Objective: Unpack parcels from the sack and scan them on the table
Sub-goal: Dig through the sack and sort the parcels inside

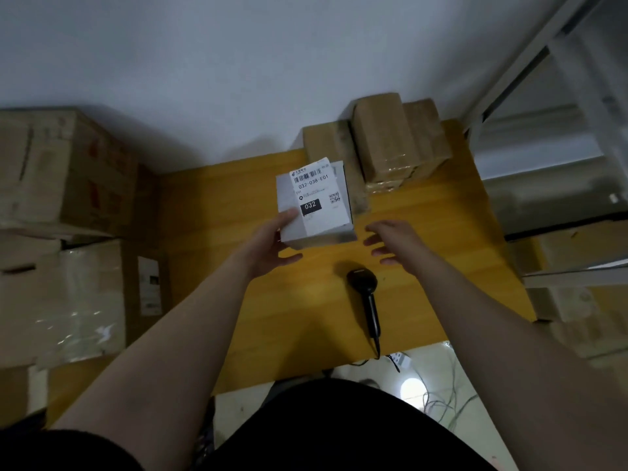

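White card and a printed label make up the parcel point(314, 202), a small box held above the middle of the yellow wooden table point(441, 232), nearer its far edge than its near one. The left hand point(272, 241) grips the box at its near left corner: the thumb lies on top beside the label, and the other fingers curl below, mostly hidden by the box. Whether the box's far end touches the table or hangs clear cannot be told. The label point(314, 195) reads 032-038-E01 under a barcode, with a black block marked 032; the smaller print is too fine to read.

The right hand point(390, 241) hovers just beside the box's right side, fingers spread and slightly bent, holding nothing and not touching the box.

A black handheld scanner point(365, 294) lies on the table towards the near edge, between the two forearms, its cable running off that edge. At the far right corner stand taped brown cardboard boxes point(397, 144), close together; their lower parts hide one another, so their number is unclear. Large cartons point(61, 164) are stacked off the table's left edge, cut off by the picture's border. No sack can be made out.
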`<state>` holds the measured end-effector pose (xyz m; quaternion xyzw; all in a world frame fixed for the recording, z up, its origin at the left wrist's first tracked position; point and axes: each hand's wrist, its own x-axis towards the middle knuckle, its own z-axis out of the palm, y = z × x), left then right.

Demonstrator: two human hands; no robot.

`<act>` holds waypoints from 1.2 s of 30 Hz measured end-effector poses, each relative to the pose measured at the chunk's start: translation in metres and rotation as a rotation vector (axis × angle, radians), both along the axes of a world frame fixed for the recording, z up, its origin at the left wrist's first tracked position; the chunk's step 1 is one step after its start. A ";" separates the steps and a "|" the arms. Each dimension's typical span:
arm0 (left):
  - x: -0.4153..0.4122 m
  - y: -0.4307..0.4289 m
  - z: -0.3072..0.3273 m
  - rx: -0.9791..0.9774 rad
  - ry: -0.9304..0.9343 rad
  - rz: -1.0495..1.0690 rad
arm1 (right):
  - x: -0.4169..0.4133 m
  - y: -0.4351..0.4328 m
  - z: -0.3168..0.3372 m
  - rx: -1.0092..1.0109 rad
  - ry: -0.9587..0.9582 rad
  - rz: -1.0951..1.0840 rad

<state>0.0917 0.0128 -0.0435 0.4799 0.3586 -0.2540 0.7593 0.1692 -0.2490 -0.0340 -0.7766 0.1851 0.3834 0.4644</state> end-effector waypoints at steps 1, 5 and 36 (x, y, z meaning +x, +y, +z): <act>-0.011 0.003 -0.009 0.013 0.038 -0.004 | -0.006 -0.002 -0.011 -0.096 0.037 0.001; -0.049 0.011 -0.044 0.066 0.163 0.000 | -0.032 -0.012 -0.042 -0.352 0.226 0.108; -0.248 -0.144 0.046 0.445 -0.041 0.273 | -0.194 -0.038 0.130 0.031 -0.314 0.550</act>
